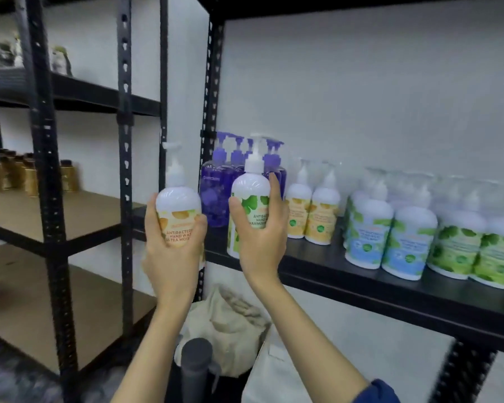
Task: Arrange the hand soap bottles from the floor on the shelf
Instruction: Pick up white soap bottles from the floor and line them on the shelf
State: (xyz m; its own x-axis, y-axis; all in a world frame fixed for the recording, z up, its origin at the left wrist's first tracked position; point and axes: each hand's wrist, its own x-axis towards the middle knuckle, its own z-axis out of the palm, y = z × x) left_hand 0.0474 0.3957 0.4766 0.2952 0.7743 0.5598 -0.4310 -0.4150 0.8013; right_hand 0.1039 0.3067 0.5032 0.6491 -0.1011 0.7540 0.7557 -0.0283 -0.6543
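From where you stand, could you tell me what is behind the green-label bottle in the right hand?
Purple bottles stand behind the green-label bottle; the right hand covers part of that cluster.

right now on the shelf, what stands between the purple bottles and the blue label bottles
In the head view, two orange-label bottles stand side by side between the purple bottles and the blue-label bottles, with a bare stretch of shelf on either side.

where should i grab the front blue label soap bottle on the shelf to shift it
Take the blue-label bottle round its wide white shoulder, above the label, coming from the open front of the shelf. It stands upright with bottles close on both sides and behind, so a front grip looks clearest; the thin pump neck seems a poorer hold.
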